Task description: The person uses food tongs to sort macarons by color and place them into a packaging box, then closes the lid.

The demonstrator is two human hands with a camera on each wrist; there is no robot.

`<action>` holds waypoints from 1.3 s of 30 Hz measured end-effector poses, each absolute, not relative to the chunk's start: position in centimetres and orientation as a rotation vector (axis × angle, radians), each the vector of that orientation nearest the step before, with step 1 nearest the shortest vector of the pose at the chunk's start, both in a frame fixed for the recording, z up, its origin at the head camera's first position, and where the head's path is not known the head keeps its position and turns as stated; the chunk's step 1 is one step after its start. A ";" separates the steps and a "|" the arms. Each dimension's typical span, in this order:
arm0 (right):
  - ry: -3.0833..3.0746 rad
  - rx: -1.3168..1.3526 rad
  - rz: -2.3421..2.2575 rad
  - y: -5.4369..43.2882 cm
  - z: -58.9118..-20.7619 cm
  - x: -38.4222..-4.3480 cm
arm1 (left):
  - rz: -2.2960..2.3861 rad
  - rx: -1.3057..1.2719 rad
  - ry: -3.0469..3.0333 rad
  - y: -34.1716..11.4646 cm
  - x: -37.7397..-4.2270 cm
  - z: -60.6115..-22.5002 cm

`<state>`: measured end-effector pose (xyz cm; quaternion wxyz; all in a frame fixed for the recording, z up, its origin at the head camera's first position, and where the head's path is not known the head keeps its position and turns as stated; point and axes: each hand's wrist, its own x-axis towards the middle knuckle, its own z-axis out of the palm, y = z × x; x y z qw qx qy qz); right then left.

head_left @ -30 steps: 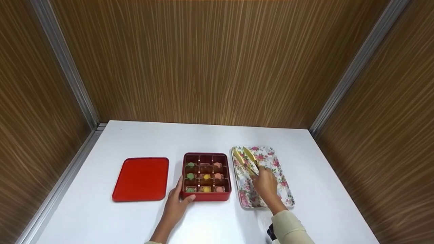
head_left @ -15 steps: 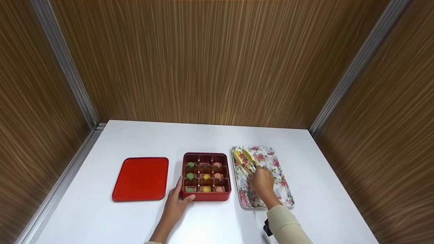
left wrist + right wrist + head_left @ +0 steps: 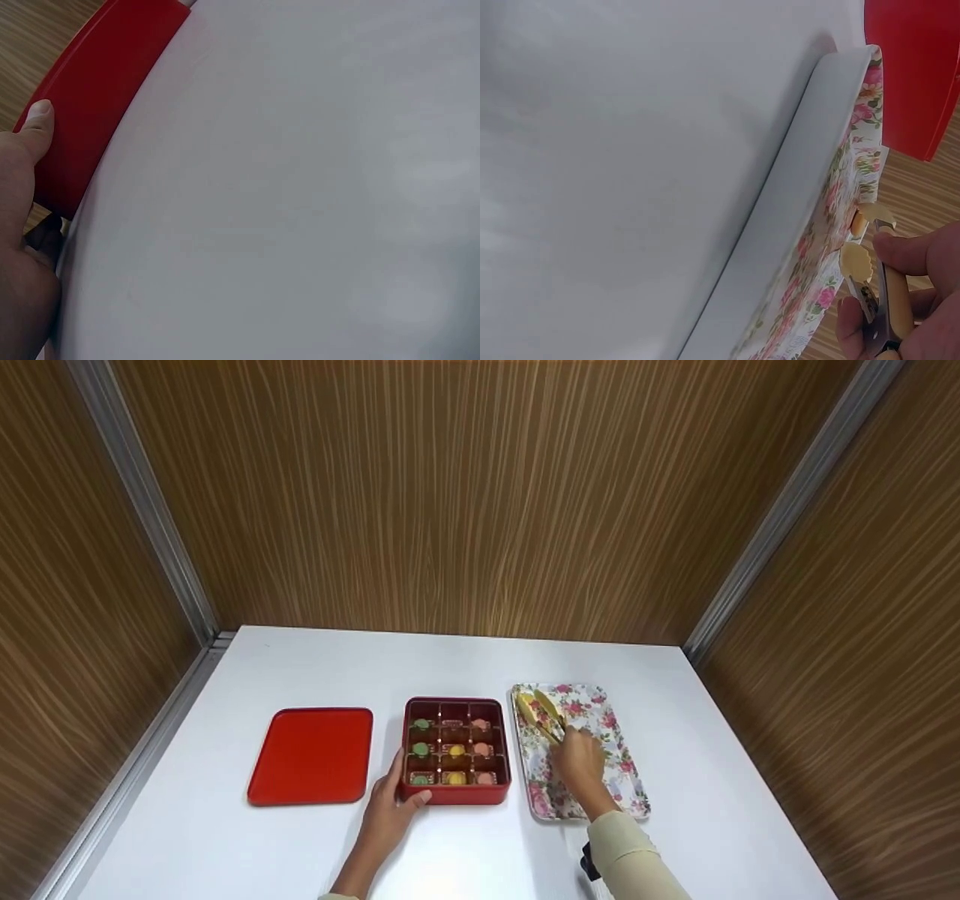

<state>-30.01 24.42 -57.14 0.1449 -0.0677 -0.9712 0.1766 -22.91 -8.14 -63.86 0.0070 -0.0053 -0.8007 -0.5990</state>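
In the head view, my left hand [image 3: 388,812] holds the front left corner of a red square box [image 3: 466,795], its thumb on the front wall. Inside the divided box sit macaron-like sweets: green [image 3: 421,749] on the left, yellow [image 3: 456,751] in the middle, pink [image 3: 482,750] on the right. The back middle compartment shows no sweet. My right hand [image 3: 579,765] grips tongs [image 3: 543,730] with yellow tips, low over a floral tray [image 3: 621,776]. Between the tips, slightly spread, a small orange-yellow piece [image 3: 859,223] shows in the right wrist view; contact is unclear.
A red square lid [image 3: 311,756] lies flat on the white table [image 3: 420,660], left of the box. Wood-patterned panels [image 3: 450,495] stand behind and at both sides. The tray lies just right of the box.
My right hand has shifted slightly left and the tongs' tips have come lower onto the tray, around a yellow piece. My left hand and the box have stayed in place.
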 end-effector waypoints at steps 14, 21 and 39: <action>-2.737 -0.140 0.498 24.1 -57.2 -30.0 | -1.855 -0.010 -2.514 -8.4 -23.0 -63.8; -2.714 -0.115 0.514 24.4 -57.5 -29.9 | -1.874 -0.004 -2.507 -8.2 -23.3 -64.0; -2.664 -0.068 0.583 24.6 -56.8 -28.4 | -1.836 -0.015 -2.524 -8.2 -23.1 -64.0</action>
